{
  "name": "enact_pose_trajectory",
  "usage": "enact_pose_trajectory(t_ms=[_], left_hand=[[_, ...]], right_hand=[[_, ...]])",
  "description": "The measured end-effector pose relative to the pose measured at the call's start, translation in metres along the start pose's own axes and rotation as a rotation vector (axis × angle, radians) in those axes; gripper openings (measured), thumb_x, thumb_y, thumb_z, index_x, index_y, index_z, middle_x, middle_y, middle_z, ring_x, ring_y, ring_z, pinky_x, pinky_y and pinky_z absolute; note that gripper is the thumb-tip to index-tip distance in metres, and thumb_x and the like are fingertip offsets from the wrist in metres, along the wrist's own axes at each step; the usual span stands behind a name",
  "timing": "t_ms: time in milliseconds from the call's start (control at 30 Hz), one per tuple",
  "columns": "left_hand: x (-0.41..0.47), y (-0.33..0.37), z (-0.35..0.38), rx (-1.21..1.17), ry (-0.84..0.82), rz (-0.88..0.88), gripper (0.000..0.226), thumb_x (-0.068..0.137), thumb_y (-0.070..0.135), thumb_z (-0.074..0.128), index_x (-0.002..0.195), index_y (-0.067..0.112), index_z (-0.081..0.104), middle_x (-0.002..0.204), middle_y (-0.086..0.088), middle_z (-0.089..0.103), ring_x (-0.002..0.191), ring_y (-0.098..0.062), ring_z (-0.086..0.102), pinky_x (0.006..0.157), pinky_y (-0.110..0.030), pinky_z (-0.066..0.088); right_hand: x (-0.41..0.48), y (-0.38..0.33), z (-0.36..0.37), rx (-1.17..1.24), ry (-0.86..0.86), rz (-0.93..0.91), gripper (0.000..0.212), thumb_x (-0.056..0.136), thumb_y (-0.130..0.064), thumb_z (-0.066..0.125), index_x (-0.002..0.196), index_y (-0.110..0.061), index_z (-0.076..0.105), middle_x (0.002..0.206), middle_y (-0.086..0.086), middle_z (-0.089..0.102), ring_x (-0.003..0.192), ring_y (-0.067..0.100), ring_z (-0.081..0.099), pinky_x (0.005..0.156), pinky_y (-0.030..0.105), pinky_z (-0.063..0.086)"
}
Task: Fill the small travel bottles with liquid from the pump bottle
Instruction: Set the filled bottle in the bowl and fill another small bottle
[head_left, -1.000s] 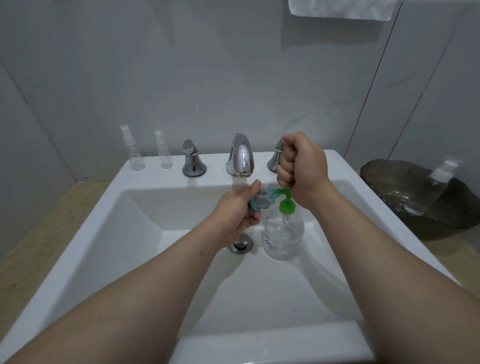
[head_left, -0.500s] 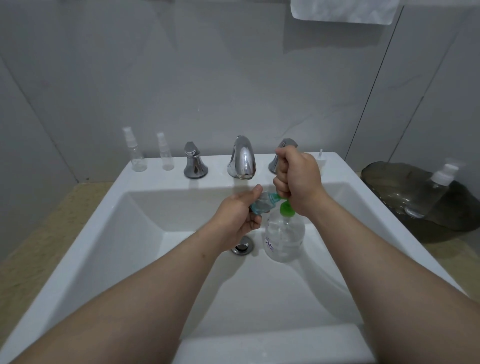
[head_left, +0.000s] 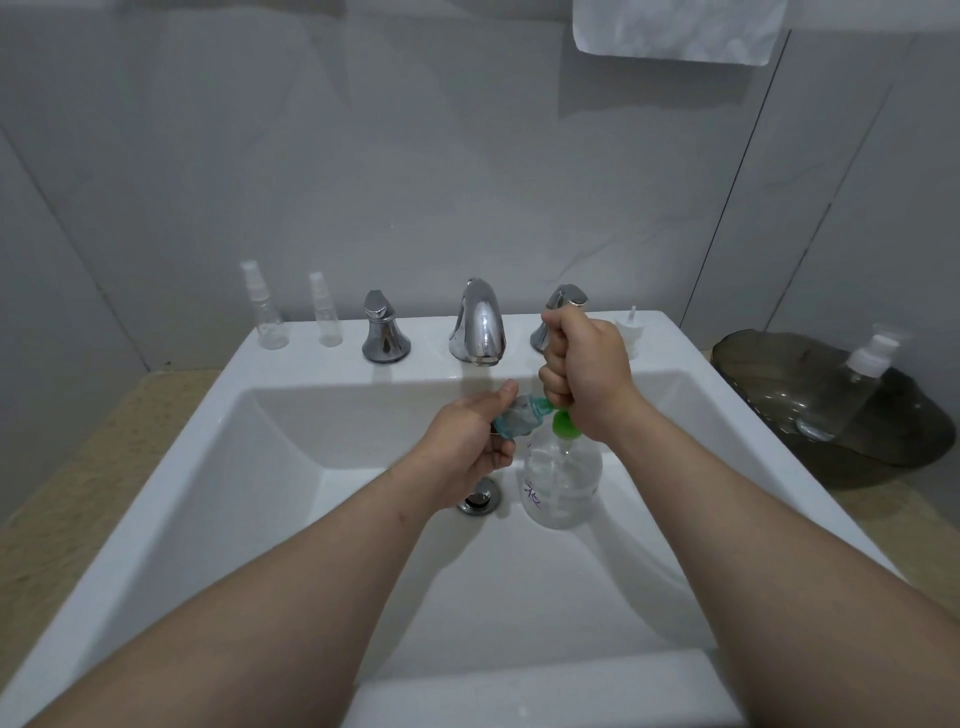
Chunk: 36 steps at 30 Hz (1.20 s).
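Left hand (head_left: 470, 447) grips tilted blue travel bottle (head_left: 519, 418); right hand (head_left: 587, 371) clenches green pump (head_left: 564, 423) atop clear-liquid pump bottle (head_left: 562, 480).

Our forearms reach far; our left hand (head_left: 470, 441) curls, thumb extended; our right hand (head_left: 587, 371), just beyond, seems tightly fisted.

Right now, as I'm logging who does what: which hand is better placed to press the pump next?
Right. The right hand grips the green pump head of the pump bottle; the left hand is busy holding the small blue travel bottle at the nozzle.
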<state>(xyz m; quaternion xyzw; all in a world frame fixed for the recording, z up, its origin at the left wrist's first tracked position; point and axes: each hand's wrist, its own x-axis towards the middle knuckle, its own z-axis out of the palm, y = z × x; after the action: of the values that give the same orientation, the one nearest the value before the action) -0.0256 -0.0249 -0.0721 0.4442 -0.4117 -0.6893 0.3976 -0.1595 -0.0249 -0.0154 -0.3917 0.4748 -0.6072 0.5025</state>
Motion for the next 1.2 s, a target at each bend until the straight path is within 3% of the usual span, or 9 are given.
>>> enact_pose_trajectory(t_ms=[300, 700, 933, 1033, 1200], left_hand=[[0.000, 0.002, 0.000, -0.003, -0.001, 0.020, 0.031, 0.100, 0.038, 0.063, 0.104, 0.008, 0.070, 0.077, -0.006, 0.066, 0.053, -0.014, 0.047, 0.059, -0.026, 0.045], [-0.002, 0.007, 0.003, -0.067, 0.021, -0.003, 0.036, 0.100, 0.043, 0.060, 0.104, 0.008, 0.069, 0.083, -0.008, 0.066, 0.054, -0.014, 0.046, 0.061, -0.026, 0.046], [-0.003, 0.008, 0.004, -0.189, 0.043, -0.064, 0.030, 0.106, 0.027, 0.050, 0.095, 0.004, 0.067, 0.081, -0.011, 0.066, 0.054, -0.017, 0.043, 0.058, -0.027, 0.041], [-0.003, 0.008, 0.005, -0.186, 0.039, -0.071, 0.028, 0.105, 0.028, 0.054, 0.095, 0.005, 0.066, 0.072, -0.008, 0.065, 0.053, -0.016, 0.045, 0.056, -0.026, 0.043], [-0.002, 0.007, 0.003, -0.171, 0.032, -0.072, 0.027, 0.102, 0.032, 0.058, 0.099, 0.005, 0.063, 0.077, -0.009, 0.062, 0.052, -0.015, 0.048, 0.054, -0.025, 0.046]], right_hand=[[-0.001, -0.006, 0.001, -0.011, -0.038, -0.014, 0.057, 0.098, -0.017, 0.048, 0.047, -0.028, 0.025, 0.049, -0.005, 0.013, 0.043, 0.014, 0.009, 0.045, 0.019, 0.010], [-0.001, -0.012, 0.003, -0.001, -0.079, -0.075, 0.053, 0.099, -0.017, 0.048, 0.052, -0.027, 0.025, 0.051, -0.004, 0.013, 0.044, 0.015, 0.009, 0.045, 0.019, 0.012], [0.001, -0.010, 0.001, -0.028, -0.086, -0.057, 0.052, 0.099, -0.019, 0.047, 0.053, -0.027, 0.024, 0.054, -0.002, 0.013, 0.046, 0.016, 0.009, 0.045, 0.019, 0.012], [0.001, -0.009, 0.000, -0.024, -0.086, -0.052, 0.053, 0.099, -0.019, 0.047, 0.052, -0.027, 0.024, 0.054, -0.002, 0.012, 0.046, 0.015, 0.009, 0.046, 0.019, 0.011], [0.002, -0.009, -0.003, 0.034, -0.062, -0.021, 0.056, 0.100, -0.020, 0.047, 0.049, -0.028, 0.025, 0.050, -0.004, 0.012, 0.043, 0.015, 0.008, 0.046, 0.020, 0.010]])
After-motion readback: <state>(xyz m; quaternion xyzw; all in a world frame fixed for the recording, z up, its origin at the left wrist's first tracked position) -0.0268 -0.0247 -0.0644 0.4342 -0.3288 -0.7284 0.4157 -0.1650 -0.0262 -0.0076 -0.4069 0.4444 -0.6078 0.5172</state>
